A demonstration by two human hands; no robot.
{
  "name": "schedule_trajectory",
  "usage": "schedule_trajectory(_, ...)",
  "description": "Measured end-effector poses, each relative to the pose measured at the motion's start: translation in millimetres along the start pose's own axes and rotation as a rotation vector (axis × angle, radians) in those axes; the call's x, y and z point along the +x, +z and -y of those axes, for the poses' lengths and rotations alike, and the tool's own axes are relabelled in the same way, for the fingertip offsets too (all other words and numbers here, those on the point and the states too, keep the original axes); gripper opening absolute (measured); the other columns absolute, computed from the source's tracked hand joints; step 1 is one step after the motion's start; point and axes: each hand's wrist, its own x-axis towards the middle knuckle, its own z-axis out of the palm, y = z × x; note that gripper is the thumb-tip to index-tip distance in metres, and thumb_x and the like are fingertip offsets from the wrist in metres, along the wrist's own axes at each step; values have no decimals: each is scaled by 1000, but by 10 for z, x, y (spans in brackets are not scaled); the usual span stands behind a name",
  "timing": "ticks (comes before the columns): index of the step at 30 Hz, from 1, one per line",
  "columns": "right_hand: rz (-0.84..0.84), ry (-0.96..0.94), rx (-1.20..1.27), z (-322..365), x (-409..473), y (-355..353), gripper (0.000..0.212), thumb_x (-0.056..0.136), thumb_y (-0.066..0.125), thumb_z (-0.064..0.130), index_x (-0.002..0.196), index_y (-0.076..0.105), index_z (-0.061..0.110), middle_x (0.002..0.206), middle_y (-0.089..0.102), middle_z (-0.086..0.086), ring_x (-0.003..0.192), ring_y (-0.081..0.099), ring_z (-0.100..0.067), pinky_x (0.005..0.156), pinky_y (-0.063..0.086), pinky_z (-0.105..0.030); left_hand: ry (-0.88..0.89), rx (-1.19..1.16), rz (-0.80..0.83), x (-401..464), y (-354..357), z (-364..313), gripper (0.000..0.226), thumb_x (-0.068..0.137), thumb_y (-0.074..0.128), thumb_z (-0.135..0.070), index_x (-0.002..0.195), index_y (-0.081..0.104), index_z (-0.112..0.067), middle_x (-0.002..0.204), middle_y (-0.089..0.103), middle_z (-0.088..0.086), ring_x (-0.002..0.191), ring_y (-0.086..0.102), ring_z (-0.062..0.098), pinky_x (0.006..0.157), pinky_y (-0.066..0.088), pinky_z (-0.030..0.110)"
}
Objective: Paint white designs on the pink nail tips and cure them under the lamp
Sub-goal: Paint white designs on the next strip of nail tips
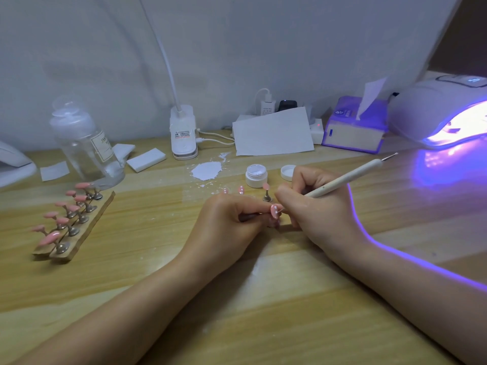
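Bottle (87, 146) label starts "JM", rest too blurry. My left hand (232, 219) pinches pink tip (274, 210), white dots on it. My right hand (313, 204) pinches dotting pen (347, 177).

The clear bottle (87, 143) has a label reading "JM", the rest blurred.

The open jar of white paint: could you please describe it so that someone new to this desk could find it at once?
Start from the glowing curing lamp at the desk's right edge and move left, past the purple tissue box. Just beyond the right hand stands the small white jar. Unlike the loose lid lying at its right, it is taller and holds white paint.
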Motion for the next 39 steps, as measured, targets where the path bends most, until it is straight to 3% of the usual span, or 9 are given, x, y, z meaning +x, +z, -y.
schedule_trajectory(14,-4,-4,-9,1,5,0,44,75,49,-18,48,31,12,24,33,10,23,38,0,33,28,-6,11,10,9,7,0,-4,14,79,66,0,83,76,-10,78,74,-3,68,56,-15,68,42,8)
schedule_trajectory(30,-2,3,-14,-13,8,-6,44,75,48,-18,47,31,12,25,32,10,24,39,0,32,27,-7,-8,-3,18,4,-3,-4,12,80,66,-5,85,76,-11,79,74,-4,72,59,-9,74,47,15)
schedule_trajectory(35,-8,-6,-27,-17,12,-10,44,74,48,-19,48,30,12,24,31,11,23,38,0,32,27,-7,8,7,14,6,3,7,17,80,65,1,85,75,-11,80,74,-3,72,58,-14,74,36,-1)
schedule_trajectory(39,4,-2,-17,-29,18,-11,44,75,48,-19,47,32,12,25,33,11,24,39,0,33,28,-7,17,10,16,11,4,24,16,79,66,1,84,76,-11,79,74,-4,70,57,-16,70,36,0)
